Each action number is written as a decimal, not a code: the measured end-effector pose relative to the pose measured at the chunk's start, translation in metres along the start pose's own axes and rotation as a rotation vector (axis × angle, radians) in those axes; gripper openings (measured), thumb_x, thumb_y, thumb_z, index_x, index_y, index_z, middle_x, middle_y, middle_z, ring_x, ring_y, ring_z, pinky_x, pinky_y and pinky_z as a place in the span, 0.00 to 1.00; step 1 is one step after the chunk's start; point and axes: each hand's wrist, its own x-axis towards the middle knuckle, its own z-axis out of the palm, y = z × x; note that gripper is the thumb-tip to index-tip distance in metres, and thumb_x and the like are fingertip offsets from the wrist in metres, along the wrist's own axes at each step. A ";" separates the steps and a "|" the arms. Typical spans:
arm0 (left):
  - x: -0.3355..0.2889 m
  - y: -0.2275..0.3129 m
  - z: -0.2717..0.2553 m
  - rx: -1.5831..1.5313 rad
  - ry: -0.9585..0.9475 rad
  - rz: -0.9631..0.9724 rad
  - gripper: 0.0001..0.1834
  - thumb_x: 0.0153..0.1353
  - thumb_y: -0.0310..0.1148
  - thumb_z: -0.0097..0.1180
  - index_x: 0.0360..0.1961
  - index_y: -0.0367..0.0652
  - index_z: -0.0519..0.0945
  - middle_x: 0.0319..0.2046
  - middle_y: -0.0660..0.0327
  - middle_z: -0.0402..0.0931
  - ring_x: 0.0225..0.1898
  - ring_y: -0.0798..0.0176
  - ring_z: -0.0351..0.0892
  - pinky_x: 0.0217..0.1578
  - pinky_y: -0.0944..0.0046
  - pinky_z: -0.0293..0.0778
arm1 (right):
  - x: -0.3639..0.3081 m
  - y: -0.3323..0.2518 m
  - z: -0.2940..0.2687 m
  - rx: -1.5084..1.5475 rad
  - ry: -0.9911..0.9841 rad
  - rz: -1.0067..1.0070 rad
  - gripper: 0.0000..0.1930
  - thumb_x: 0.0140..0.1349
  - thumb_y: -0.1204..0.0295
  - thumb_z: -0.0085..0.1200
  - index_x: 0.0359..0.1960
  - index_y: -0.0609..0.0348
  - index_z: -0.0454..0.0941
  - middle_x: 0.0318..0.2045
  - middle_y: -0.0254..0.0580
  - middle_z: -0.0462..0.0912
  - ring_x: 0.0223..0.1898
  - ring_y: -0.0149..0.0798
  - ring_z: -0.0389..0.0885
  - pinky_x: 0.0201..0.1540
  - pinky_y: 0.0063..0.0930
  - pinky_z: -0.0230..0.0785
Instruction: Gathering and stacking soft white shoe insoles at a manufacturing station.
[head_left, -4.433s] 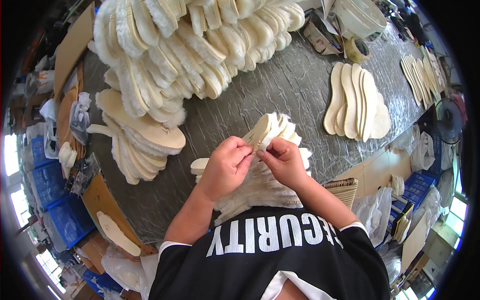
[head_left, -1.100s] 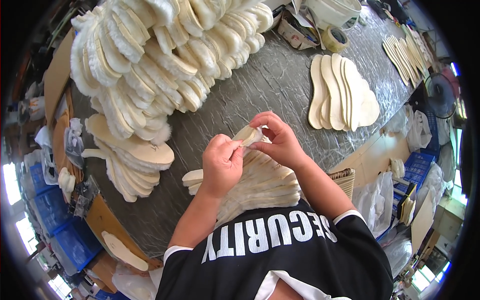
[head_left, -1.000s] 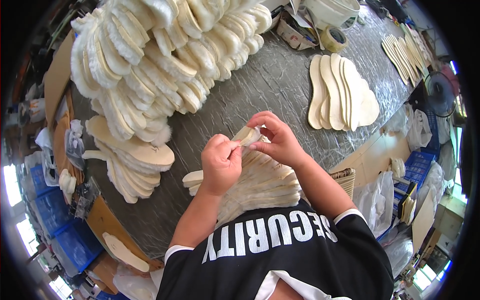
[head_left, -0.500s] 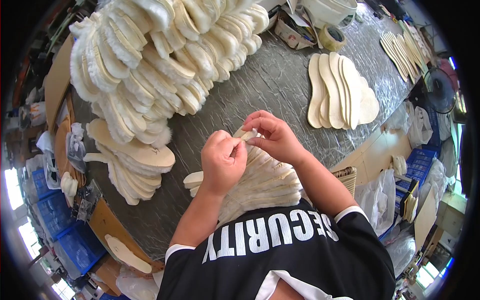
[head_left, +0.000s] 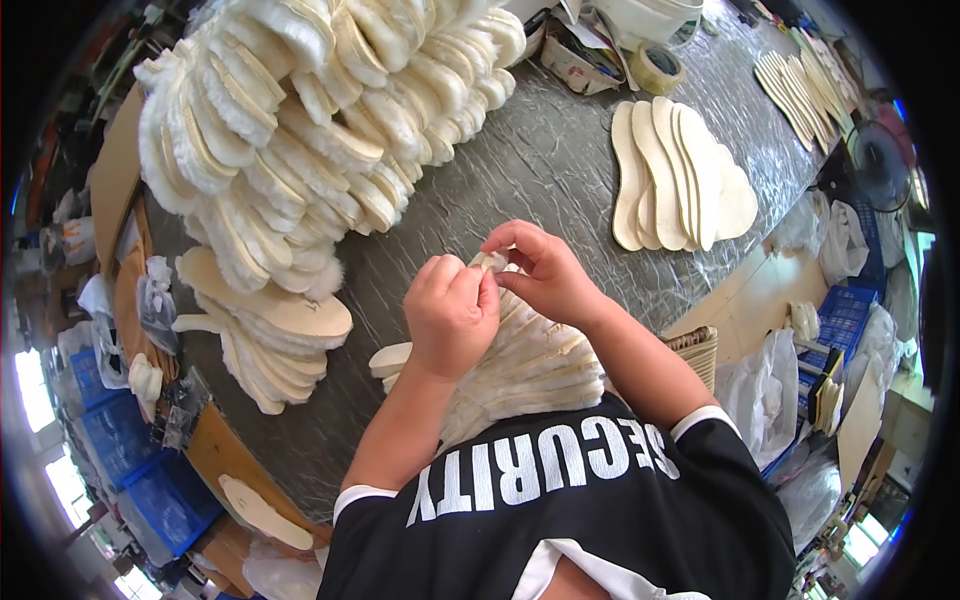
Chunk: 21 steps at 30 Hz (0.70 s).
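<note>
Close together in front of my chest, my left hand (head_left: 450, 315) and my right hand (head_left: 545, 275) both pinch a cream piece with white fluff (head_left: 490, 261). It looks like the end of a fleece insole; the fingers cover most of it. The left fingers are curled tight, and the right thumb and forefinger close on it from the other side. Below my hands, against my shirt, lies a fanned stack of fleece-lined insoles (head_left: 535, 365). The tip of another insole (head_left: 390, 359) sticks out left of my left forearm.
A large heap of fleece insoles (head_left: 290, 140) covers the table's far left, with a smaller stack (head_left: 265, 320) nearer. Flat cream insoles (head_left: 665, 175) lie fanned at right. Behind them stand a tape roll (head_left: 658, 68) and a small box (head_left: 580, 55). Blue crates (head_left: 165, 500) flank the table.
My left hand has turned slightly and shifted a little right, closer to the right hand. Both hands keep their pinch on the fluffy piece. The view has shifted slightly.
</note>
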 end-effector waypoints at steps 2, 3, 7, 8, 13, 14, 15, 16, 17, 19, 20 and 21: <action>0.002 -0.001 0.002 0.042 -0.020 0.039 0.09 0.50 0.27 0.64 0.30 0.36 0.77 0.27 0.58 0.73 0.28 0.55 0.74 0.29 0.60 0.72 | 0.002 -0.002 -0.005 -0.119 0.003 -0.023 0.15 0.49 0.86 0.57 0.40 0.58 0.76 0.37 0.35 0.77 0.38 0.31 0.77 0.40 0.24 0.70; 0.002 -0.001 -0.001 -0.166 -0.084 -0.092 0.10 0.49 0.28 0.65 0.30 0.37 0.77 0.29 0.58 0.73 0.29 0.55 0.74 0.31 0.60 0.72 | 0.002 0.003 -0.009 -0.139 -0.027 -0.047 0.16 0.48 0.86 0.57 0.39 0.58 0.76 0.37 0.35 0.77 0.39 0.33 0.77 0.41 0.25 0.70; -0.022 -0.017 -0.001 -0.328 -0.153 -0.126 0.16 0.46 0.26 0.69 0.37 0.37 0.77 0.33 0.57 0.71 0.33 0.59 0.73 0.34 0.64 0.71 | -0.003 0.020 -0.020 0.043 -0.107 -0.046 0.20 0.46 0.88 0.52 0.43 0.58 0.75 0.46 0.36 0.73 0.44 0.30 0.73 0.45 0.23 0.68; -0.031 -0.018 0.002 -0.330 -0.163 -0.119 0.16 0.46 0.26 0.69 0.37 0.37 0.77 0.33 0.57 0.71 0.33 0.59 0.73 0.34 0.64 0.71 | -0.004 0.023 -0.018 0.211 -0.123 -0.022 0.18 0.47 0.86 0.52 0.42 0.59 0.75 0.48 0.38 0.72 0.47 0.33 0.74 0.48 0.26 0.70; -0.051 0.003 0.020 -0.139 -0.068 0.009 0.19 0.44 0.24 0.69 0.39 0.37 0.79 0.34 0.57 0.69 0.34 0.55 0.69 0.35 0.60 0.68 | -0.012 0.028 -0.015 0.639 -0.112 0.097 0.23 0.46 0.89 0.42 0.47 0.64 0.73 0.56 0.45 0.69 0.54 0.36 0.73 0.57 0.29 0.65; -0.052 0.006 0.023 -0.110 -0.074 0.038 0.19 0.44 0.24 0.69 0.40 0.36 0.79 0.33 0.58 0.68 0.33 0.54 0.68 0.34 0.59 0.68 | -0.012 0.028 -0.014 0.810 -0.086 0.186 0.24 0.46 0.89 0.40 0.49 0.66 0.72 0.56 0.47 0.70 0.55 0.37 0.72 0.59 0.30 0.64; -0.051 0.009 0.024 -0.093 -0.079 0.053 0.18 0.45 0.22 0.67 0.40 0.36 0.79 0.31 0.58 0.67 0.32 0.54 0.67 0.33 0.58 0.67 | -0.013 0.028 -0.014 0.980 -0.059 0.275 0.26 0.46 0.89 0.38 0.51 0.68 0.71 0.56 0.48 0.71 0.56 0.38 0.72 0.60 0.31 0.63; -0.052 0.009 0.025 -0.100 -0.086 0.057 0.18 0.45 0.22 0.67 0.40 0.36 0.79 0.31 0.58 0.67 0.32 0.54 0.67 0.33 0.58 0.67 | -0.014 0.032 -0.015 0.980 -0.047 0.275 0.26 0.46 0.89 0.38 0.51 0.68 0.71 0.56 0.48 0.71 0.56 0.38 0.72 0.60 0.31 0.63; -0.052 0.008 0.027 -0.080 -0.078 0.075 0.18 0.45 0.22 0.67 0.40 0.36 0.80 0.31 0.58 0.67 0.32 0.55 0.67 0.33 0.58 0.67 | -0.014 0.037 -0.016 0.993 -0.058 0.250 0.25 0.49 0.89 0.38 0.51 0.67 0.70 0.57 0.50 0.70 0.58 0.42 0.71 0.63 0.35 0.61; -0.054 0.006 0.030 -0.063 -0.073 0.095 0.18 0.44 0.21 0.67 0.40 0.37 0.80 0.30 0.59 0.67 0.31 0.55 0.68 0.32 0.58 0.67 | -0.015 0.040 -0.016 1.007 -0.063 0.226 0.23 0.51 0.88 0.38 0.52 0.66 0.70 0.59 0.53 0.69 0.61 0.46 0.69 0.65 0.39 0.59; -0.055 0.005 0.032 -0.066 -0.055 0.114 0.16 0.44 0.20 0.67 0.38 0.37 0.80 0.29 0.59 0.67 0.30 0.55 0.68 0.31 0.58 0.67 | -0.014 0.038 -0.016 1.046 -0.040 0.251 0.25 0.49 0.89 0.38 0.52 0.67 0.70 0.56 0.50 0.72 0.58 0.42 0.71 0.62 0.36 0.61; -0.056 0.004 0.033 -0.067 -0.036 0.133 0.14 0.44 0.19 0.66 0.35 0.37 0.80 0.28 0.60 0.68 0.29 0.55 0.68 0.29 0.58 0.67 | -0.014 0.036 -0.015 1.086 -0.017 0.276 0.26 0.47 0.89 0.38 0.53 0.68 0.69 0.53 0.47 0.74 0.55 0.38 0.73 0.60 0.32 0.64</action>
